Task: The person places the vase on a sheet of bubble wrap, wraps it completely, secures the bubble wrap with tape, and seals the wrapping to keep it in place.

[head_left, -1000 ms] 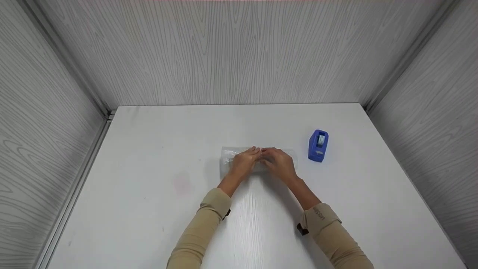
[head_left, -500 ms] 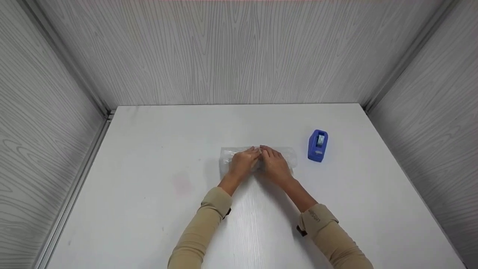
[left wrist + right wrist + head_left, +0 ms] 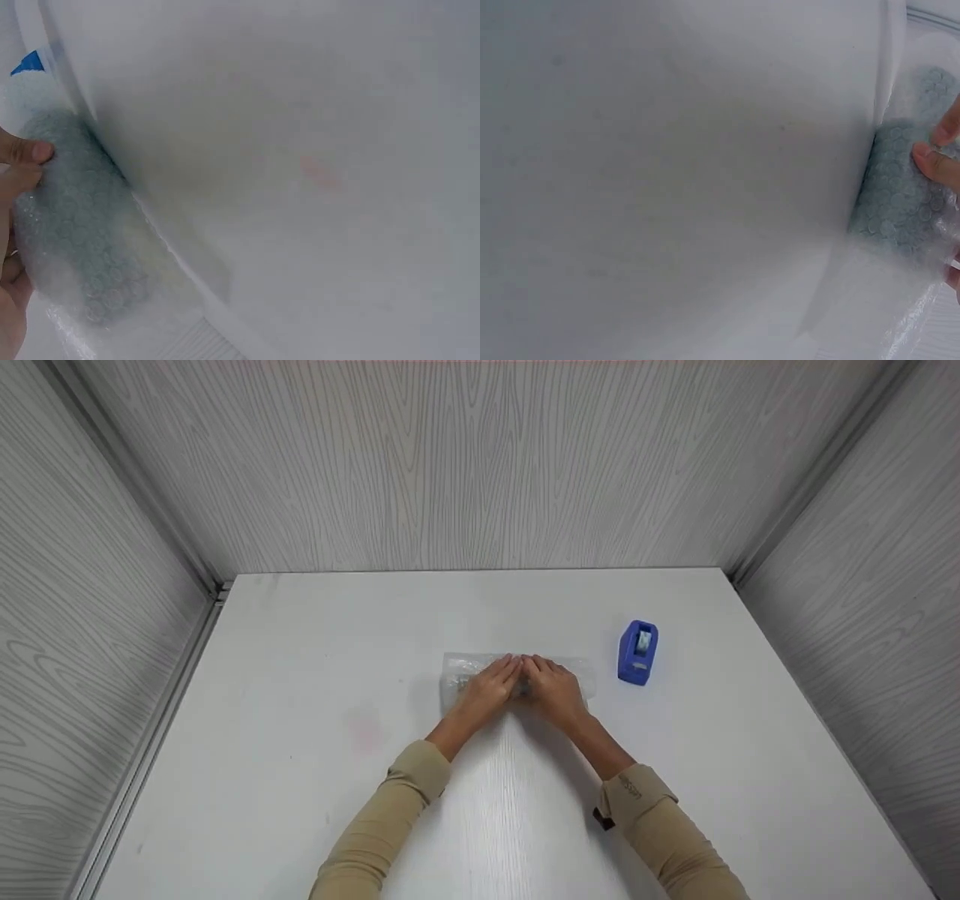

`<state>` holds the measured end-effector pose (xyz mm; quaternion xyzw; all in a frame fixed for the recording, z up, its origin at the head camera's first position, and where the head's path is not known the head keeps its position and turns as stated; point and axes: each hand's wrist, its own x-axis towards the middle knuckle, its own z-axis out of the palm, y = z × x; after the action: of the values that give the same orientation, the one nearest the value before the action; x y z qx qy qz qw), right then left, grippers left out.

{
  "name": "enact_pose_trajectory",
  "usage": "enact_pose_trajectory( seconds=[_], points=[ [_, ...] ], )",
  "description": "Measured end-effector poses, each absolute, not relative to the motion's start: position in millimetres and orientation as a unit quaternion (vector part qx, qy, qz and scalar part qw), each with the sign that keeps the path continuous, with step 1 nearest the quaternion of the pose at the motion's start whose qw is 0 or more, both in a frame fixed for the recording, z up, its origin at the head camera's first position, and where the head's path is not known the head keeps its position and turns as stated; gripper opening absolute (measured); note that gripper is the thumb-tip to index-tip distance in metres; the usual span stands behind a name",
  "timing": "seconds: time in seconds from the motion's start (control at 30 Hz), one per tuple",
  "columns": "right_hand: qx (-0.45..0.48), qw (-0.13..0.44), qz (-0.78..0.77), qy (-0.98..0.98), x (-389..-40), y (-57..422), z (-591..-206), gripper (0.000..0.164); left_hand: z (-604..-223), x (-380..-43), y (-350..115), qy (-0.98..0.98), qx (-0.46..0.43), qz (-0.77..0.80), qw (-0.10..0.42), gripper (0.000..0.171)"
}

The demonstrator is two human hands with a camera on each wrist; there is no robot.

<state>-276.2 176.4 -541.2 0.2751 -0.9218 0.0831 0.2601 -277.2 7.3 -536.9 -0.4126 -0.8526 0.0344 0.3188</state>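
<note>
A roll of clear bubble wrap [image 3: 458, 673] around something grey lies crosswise at the middle of the white table [image 3: 300, 660]. Both hands sit on top of it side by side, fingertips almost touching. My left hand [image 3: 493, 681] grips the left half; in the left wrist view its thumb [image 3: 26, 154] presses the bubble wrap [image 3: 82, 225]. My right hand [image 3: 553, 685] grips the right half; in the right wrist view its fingers [image 3: 937, 161] curl onto the bubble wrap [image 3: 896, 202]. The roll's middle is hidden under the hands.
A blue tape dispenser [image 3: 638, 652] stands to the right of the roll, a short way from my right hand; its blue corner [image 3: 30, 61] shows in the left wrist view. Grey wood-grain walls close the table on the left, back and right.
My right hand has shifted left along the roll until it sits against my left hand. Both forearms have drawn slightly to the left. The tape dispenser has not moved.
</note>
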Motion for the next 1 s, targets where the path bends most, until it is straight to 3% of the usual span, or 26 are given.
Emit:
enact_pose_trajectory(
  seconds=[0.17,0.33,0.5,0.6,0.7,0.83,1.0],
  points=[
    [0.274,0.258,0.088,-0.922,-277,177,-542,0.057,-542,-280,4,-0.824,-0.431,0.056,0.363,0.034],
    [0.271,0.253,0.108,-0.923,-281,179,-542,0.054,-540,-282,3,-0.838,-0.429,0.033,0.335,0.037],
    [0.269,0.198,0.154,-0.930,-281,182,-539,0.061,-535,-284,2,-0.857,-0.419,0.000,0.299,0.038],
    [0.280,0.182,0.214,-0.918,-280,192,-536,0.056,-536,-284,3,-0.861,-0.415,-0.014,0.293,0.038],
    [0.273,0.213,0.282,-0.895,-282,208,-532,0.042,-537,-285,4,-0.858,-0.411,-0.025,0.306,0.036],
    [0.173,0.276,0.380,-0.866,-286,243,-524,0.026,-538,-284,5,-0.853,-0.410,-0.042,0.320,0.035],
    [-0.062,0.316,0.447,-0.835,-287,292,-513,0.015,-536,-282,5,-0.857,-0.409,-0.050,0.309,0.037]
  ],
)
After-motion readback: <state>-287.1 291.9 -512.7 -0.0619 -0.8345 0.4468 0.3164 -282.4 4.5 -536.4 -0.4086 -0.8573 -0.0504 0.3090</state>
